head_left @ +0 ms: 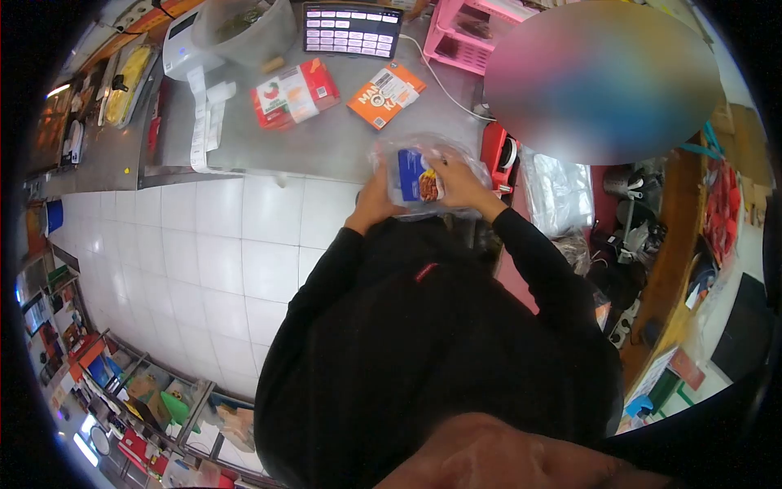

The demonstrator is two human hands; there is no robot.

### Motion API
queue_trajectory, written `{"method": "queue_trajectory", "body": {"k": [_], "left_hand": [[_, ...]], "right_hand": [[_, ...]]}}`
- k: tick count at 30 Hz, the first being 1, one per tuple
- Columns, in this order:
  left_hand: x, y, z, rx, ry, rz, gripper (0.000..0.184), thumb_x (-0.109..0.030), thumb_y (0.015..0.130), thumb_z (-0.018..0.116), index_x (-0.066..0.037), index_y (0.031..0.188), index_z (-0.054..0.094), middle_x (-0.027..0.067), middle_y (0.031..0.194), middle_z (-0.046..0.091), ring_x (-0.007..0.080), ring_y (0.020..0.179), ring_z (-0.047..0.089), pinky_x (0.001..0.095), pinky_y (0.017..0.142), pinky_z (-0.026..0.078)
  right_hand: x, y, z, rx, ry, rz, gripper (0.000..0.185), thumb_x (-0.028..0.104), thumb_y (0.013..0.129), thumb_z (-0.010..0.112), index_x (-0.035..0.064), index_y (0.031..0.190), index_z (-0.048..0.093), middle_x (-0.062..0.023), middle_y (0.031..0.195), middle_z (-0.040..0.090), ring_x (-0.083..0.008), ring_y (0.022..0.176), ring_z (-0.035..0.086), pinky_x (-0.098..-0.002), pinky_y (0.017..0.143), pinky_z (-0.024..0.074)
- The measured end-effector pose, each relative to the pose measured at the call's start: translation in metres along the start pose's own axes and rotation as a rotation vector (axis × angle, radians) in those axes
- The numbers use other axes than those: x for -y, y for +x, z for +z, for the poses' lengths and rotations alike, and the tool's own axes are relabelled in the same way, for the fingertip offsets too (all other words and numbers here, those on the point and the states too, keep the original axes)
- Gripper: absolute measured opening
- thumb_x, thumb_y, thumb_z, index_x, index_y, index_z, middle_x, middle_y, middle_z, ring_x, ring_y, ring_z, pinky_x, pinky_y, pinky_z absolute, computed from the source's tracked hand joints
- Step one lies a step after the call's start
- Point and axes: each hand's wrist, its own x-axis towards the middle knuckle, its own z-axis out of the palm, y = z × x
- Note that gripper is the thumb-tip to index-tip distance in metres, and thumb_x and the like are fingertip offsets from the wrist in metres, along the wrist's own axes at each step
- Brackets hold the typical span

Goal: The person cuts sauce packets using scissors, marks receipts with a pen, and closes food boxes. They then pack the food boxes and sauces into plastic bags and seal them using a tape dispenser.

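We see both bare hands on one thing, the blue-labelled pack (410, 174), held just off the near edge of the counter (326, 151), in front of the body. Left hand (375, 200) grips its left side, fingers bent round the edge. Right hand (461, 184) grips the right side, fingers lapping over the front beside the printed food picture. Clear plastic (381, 153) spreads around the pack, bulging past both hands; we can't tell whether it's a bag or part of the packaging.

Straight beyond the hands, on the counter: orange packet (387, 95) with a white label, lying flat and tilted. Left of that, further from the right hand, a red-and-white package (295, 94). Behind these two, a lit tablet (352, 30), with a white cable (440, 80) running from it toward the right-hand side. Well out to the left of the left hand, a paper strip (198, 122) hangs over the counter edge. Just right of the right hand, a red dispenser (498, 155); further right, a stack of clear sheets (559, 191). Beyond the right hand, at the back, a pink rack (456, 37).
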Motion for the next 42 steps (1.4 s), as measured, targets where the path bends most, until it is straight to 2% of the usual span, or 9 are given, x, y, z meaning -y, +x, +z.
{"method": "queue_trajectory", "body": {"k": [9,12,17,24,27,31,35,39,42], "left_hand": [[-0.014,-0.011,0.0,0.029,0.02,0.031,0.136,-0.009,0.051,0.085,-0.011,0.147,-0.013,0.0292,0.143,0.03,0.0449,0.121,0.044,0.0415,0.096,0.043],[-0.036,-0.016,-0.03,-0.133,0.155,0.12,0.103,-0.003,0.067,0.07,-0.015,0.149,0.01,0.0256,0.137,0.041,0.0416,0.119,0.048,0.0429,0.094,0.044],[-0.127,-0.028,-0.129,0.068,0.469,0.147,0.025,-0.001,0.074,0.054,-0.011,0.089,0.072,0.0121,0.088,0.068,0.0311,0.085,0.06,0.039,0.075,0.048],[-0.219,-0.003,-0.066,0.205,-0.071,0.607,0.059,-0.001,0.072,0.07,-0.007,0.127,0.051,0.0091,0.105,0.064,0.0162,0.093,0.06,0.0302,0.088,0.044],[-0.2,0.027,-0.009,0.241,-0.275,0.418,0.076,-0.007,0.069,0.077,-0.008,0.136,0.04,0.0101,0.102,0.063,0.0134,0.092,0.059,0.0294,0.083,0.046],[-0.165,0.072,0.019,0.154,-0.559,0.105,0.096,-0.013,0.065,0.081,-0.009,0.143,0.026,0.0088,0.089,0.059,0.016,0.071,0.056,0.0304,0.069,0.049],[-0.195,0.067,0.064,0.176,-0.357,0.158,0.114,-0.017,0.062,0.083,-0.011,0.148,0.009,0.0146,0.092,0.055,0.0219,0.072,0.056,0.0338,0.073,0.049],[-0.169,0.024,0.153,0.51,0.176,0.201,0.129,-0.046,0.06,0.08,-0.01,0.147,-0.007,0.0366,0.118,0.041,0.0508,0.108,0.044,0.0527,0.095,0.034],[-0.162,0.01,0.138,0.793,0.29,0.16,0.118,-0.049,0.069,0.076,-0.001,0.147,0.001,0.0345,0.134,0.028,0.0449,0.127,0.03,0.047,0.106,0.024]], "right_hand": [[-0.003,0.008,0.059,0.156,-0.403,0.095,0.101,0.024,0.07,0.074,0.0314,0.148,0.012,-0.0236,0.139,0.038,-0.041,0.126,0.04,-0.0651,0.1,0.0233],[-0.012,-0.012,0.012,0.221,-0.312,0.062,0.085,0.038,0.07,0.074,0.0228,0.144,0.033,-0.023,0.138,0.041,-0.0405,0.127,0.038,-0.0574,0.105,0.0232],[0.043,-0.066,-0.196,0.445,-0.228,0.105,0.049,0.042,0.067,0.072,0.004,0.096,0.062,-0.0189,0.09,0.062,-0.0367,0.089,0.059,-0.044,0.084,0.0424],[0.105,-0.085,-0.225,-0.091,-0.093,-0.351,0.034,0.007,0.061,0.067,0.0058,0.094,0.063,-0.013,0.087,0.062,-0.0337,0.089,0.057,-0.0409,0.082,0.0439],[0.073,-0.069,-0.194,-0.293,-0.032,-0.431,0.058,0.009,0.061,0.072,0.0076,0.117,0.056,-0.0125,0.105,0.06,-0.0298,0.105,0.054,-0.0391,0.092,0.0411],[-0.007,-0.068,-0.103,-0.509,0.596,0.012,0.108,0.027,0.056,0.087,0.0097,0.143,0.026,-0.0098,0.136,0.04,-0.0247,0.126,0.04,-0.0383,0.104,0.0317],[-0.044,-0.042,0.04,-0.223,0.765,0.327,0.084,0.03,0.064,0.078,0.0082,0.132,0.032,-0.01,0.128,0.044,-0.0244,0.12,0.042,-0.0388,0.1,0.0329],[-0.034,-0.013,0.085,-0.267,0.933,0.444,0.062,0.034,0.072,0.068,0.0068,0.12,0.039,-0.0103,0.12,0.047,-0.0242,0.115,0.043,-0.0393,0.097,0.0341],[-0.034,-0.007,0.077,-0.357,0.965,0.49,0.048,0.037,0.078,0.061,0.0057,0.111,0.044,-0.0105,0.114,0.049,-0.024,0.111,0.045,-0.0397,0.094,0.0349]]}}
